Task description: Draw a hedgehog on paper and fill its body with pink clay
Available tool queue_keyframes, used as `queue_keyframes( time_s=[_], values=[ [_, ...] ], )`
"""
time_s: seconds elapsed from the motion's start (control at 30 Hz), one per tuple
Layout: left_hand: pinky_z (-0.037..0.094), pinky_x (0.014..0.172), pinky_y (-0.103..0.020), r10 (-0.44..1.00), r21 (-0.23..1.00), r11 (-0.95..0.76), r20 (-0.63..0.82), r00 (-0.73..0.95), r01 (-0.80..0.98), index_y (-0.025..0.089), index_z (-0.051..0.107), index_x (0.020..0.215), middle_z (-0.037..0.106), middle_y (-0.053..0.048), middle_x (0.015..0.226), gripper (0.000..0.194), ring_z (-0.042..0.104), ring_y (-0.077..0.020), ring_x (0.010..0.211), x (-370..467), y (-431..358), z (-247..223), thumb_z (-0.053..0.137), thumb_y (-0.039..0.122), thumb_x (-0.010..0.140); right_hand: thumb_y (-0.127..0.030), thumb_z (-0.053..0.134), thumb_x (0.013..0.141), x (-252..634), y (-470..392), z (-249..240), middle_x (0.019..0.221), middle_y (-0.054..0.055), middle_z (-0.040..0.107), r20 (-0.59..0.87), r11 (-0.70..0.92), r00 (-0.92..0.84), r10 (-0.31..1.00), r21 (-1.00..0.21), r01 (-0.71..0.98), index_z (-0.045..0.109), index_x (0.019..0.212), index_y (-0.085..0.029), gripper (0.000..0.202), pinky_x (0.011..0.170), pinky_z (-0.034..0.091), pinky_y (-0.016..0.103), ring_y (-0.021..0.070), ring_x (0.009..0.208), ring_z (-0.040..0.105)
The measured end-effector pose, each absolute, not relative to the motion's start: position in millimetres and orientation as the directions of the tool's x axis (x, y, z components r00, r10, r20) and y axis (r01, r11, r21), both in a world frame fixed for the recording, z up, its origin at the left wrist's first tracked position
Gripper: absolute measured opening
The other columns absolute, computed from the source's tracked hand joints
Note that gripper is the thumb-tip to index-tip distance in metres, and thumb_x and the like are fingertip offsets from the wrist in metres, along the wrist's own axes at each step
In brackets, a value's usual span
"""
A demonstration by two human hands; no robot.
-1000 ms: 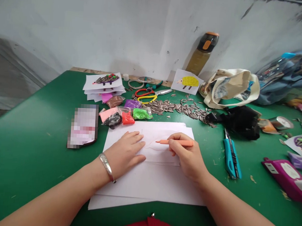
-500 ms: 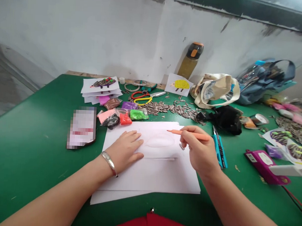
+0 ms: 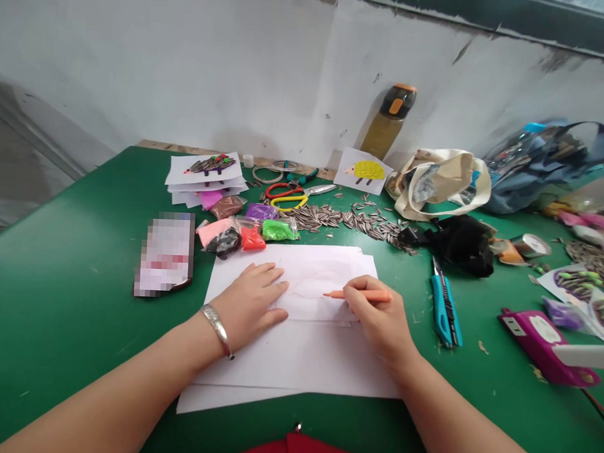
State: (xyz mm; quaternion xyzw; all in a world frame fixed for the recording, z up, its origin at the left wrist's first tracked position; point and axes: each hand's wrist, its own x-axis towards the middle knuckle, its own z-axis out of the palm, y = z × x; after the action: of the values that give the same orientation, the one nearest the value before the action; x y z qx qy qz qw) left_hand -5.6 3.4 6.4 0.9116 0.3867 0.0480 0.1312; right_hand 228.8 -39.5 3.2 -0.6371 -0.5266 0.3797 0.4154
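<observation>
White paper sheets (image 3: 296,360) lie stacked on the green table, the top one bearing a faint oval outline (image 3: 312,284). My left hand (image 3: 256,301) rests flat on the left side of the paper with its fingers spread, a silver bracelet at the wrist. In my right hand (image 3: 378,316) is an orange pen (image 3: 379,295), pinched between thumb and fingers. Its tip points left at the lower right part of the outline; whether it touches the paper I cannot tell.
Clay packets (image 3: 280,230), scissors (image 3: 290,200) and sunflower seeds (image 3: 322,217) lie behind the paper. A blurred-out object (image 3: 165,254) is at the left. Rightward are a teal cutter (image 3: 446,309), a magenta device (image 3: 542,344) and a cream bag (image 3: 441,186). A bottle (image 3: 386,123) leans against the wall.
My right hand has moved down and slightly left with the pen, from above the outline to its lower right part. My left hand stays on the paper. The view has shifted slightly.
</observation>
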Motion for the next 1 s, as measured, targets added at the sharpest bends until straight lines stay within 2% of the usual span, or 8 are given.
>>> queue_keyframes(
  time_s=[0.2,0.4,0.83,1.0],
  values=[
    [0.038,0.103,-0.053,0.72,0.295,-0.654,-0.039,0.693,0.697,0.014,0.063,0.112,0.057,-0.016,0.127,0.031,0.046,-0.0345,0.124,-5.4,4.2,6.7,0.06,0.03,0.086,-0.027,0.055,0.079,222.6,-41.5,3.5,0.072,0.002,0.071,-0.066,-0.087,0.067,0.996,-0.918,0.387,0.06,0.066,-0.021,0.014,0.061,0.043,0.025,0.0225,0.083,0.07],
    [0.035,0.106,-0.055,0.717,0.269,-0.655,-0.076,0.693,0.706,0.012,0.061,0.118,0.053,-0.018,0.134,0.036,0.042,-0.0356,0.128,-5.6,4.4,5.1,0.058,0.031,0.088,-0.026,0.055,0.079,223.4,-41.2,4.9,0.075,0.002,0.071,-0.082,-0.104,0.076,0.994,-0.924,0.367,0.06,0.067,-0.021,0.013,0.061,0.043,0.025,0.0231,0.087,0.071],
    [0.037,0.105,-0.055,0.719,0.278,-0.662,-0.025,0.694,0.696,0.015,0.062,0.117,0.055,-0.016,0.133,0.035,0.045,-0.0351,0.127,-7.9,4.7,1.2,0.059,0.032,0.087,-0.024,0.056,0.078,223.3,-40.8,4.0,0.071,0.001,0.07,-0.046,-0.073,0.082,0.996,-0.929,0.363,0.06,0.066,-0.022,0.013,0.061,0.043,0.026,0.0242,0.087,0.071],
    [0.037,0.105,-0.054,0.716,0.275,-0.68,0.048,0.696,0.68,0.018,0.061,0.117,0.055,-0.014,0.133,0.035,0.045,-0.0338,0.126,-10.8,4.6,-6.5,0.056,0.035,0.088,-0.022,0.055,0.078,224.1,-41.2,3.6,0.075,0.001,0.073,-0.058,-0.082,0.072,0.996,-0.917,0.39,0.062,0.069,-0.022,0.011,0.062,0.043,0.025,0.0212,0.083,0.07]
  ],
)
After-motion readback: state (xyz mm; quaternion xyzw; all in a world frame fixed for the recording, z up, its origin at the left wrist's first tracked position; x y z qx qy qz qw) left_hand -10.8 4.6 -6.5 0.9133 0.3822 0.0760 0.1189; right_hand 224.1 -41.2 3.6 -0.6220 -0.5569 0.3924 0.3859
